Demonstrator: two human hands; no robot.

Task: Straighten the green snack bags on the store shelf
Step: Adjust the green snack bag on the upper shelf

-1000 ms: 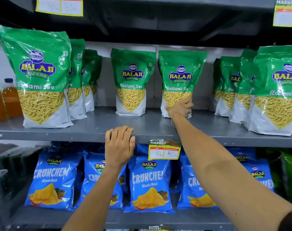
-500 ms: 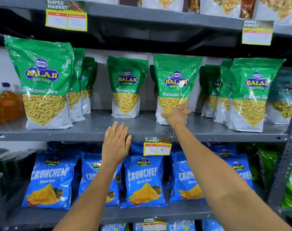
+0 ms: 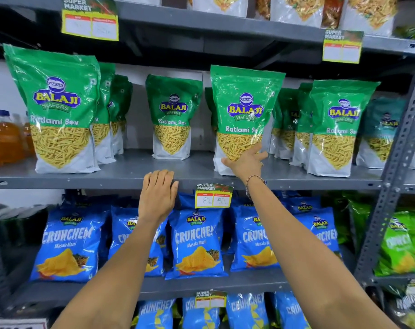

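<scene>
Right hand [image 3: 245, 160] grips the lower front of a green bag [image 3: 245, 108], fingers spread across the clear window, thumb at the bag's lower left edge. Beaded bracelet [image 3: 254, 180] on that wrist. This bag stands upright near the front edge of the middle shelf [image 3: 121, 176], leaning slightly, right of centre.

Left hand [image 3: 158, 193] lies flat, fingers together and extended, palm against the shelf's front lip, fingertips on top of the edge. It holds nothing.

Other green bags on the same shelf: a big one far left [image 3: 57, 110] at the front with more lined up behind it; a single bag [image 3: 173, 117] set back, between the left one and the held bag; a row at right [image 3: 337, 124], front bag upright, others behind it, partly hidden. All well apart from the left hand.

Orange bottles [image 3: 7, 138] at far left, blurred. Yellow price tag [image 3: 213, 195] hangs off the shelf lip, between the two wrists. Blue bags [image 3: 197, 243] fill the shelf below, light green ones at lower right. Top shelf carries two more tags and other packs, cropped.
</scene>
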